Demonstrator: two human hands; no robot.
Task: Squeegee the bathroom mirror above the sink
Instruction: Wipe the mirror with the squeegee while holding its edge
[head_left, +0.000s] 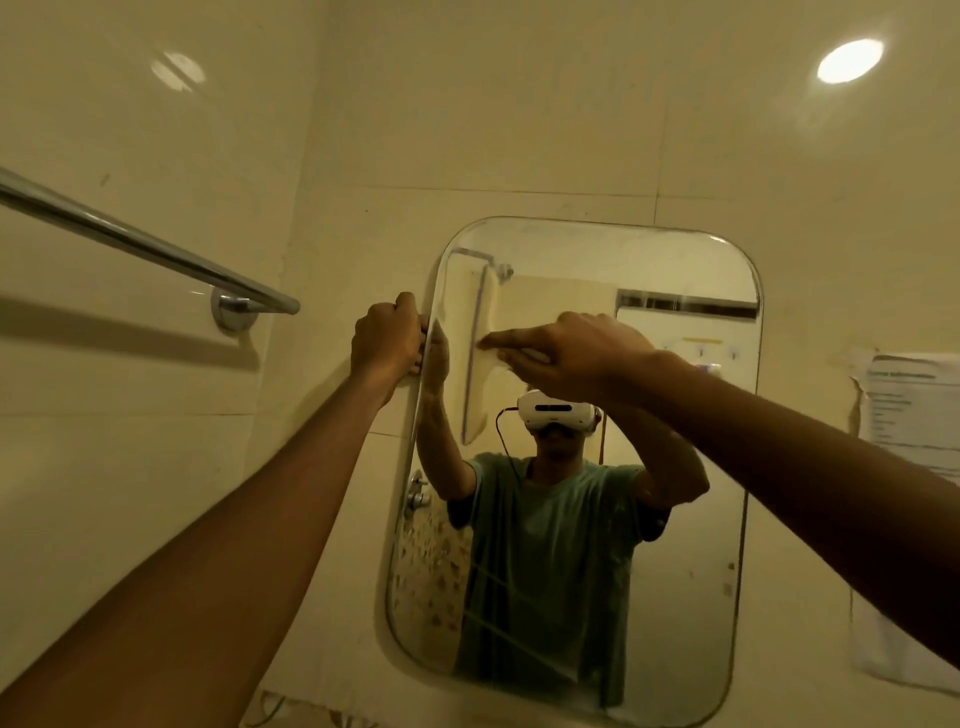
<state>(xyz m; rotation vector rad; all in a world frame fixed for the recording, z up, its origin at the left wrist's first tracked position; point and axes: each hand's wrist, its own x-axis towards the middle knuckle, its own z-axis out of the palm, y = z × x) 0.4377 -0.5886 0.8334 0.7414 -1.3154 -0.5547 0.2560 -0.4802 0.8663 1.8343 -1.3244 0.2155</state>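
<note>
The rounded, frameless mirror (691, 519) hangs on the cream tiled wall, its left side swung slightly off the wall. My left hand (387, 340) is closed around the mirror's left edge near the top. My right hand (571, 351) lies flat against the upper left of the glass, fingers stretched to the left. A small pale sliver (535, 356) shows under its palm; I cannot tell what it is or whether the hand grips it. No squeegee shape is visible. The glass reflects me in a green shirt and a white headset.
A chrome towel bar (145, 244) juts from the left wall, ending close to my left hand. A printed paper notice (909, 410) is stuck to the wall right of the mirror. A ceiling light (849, 60) glows at top right.
</note>
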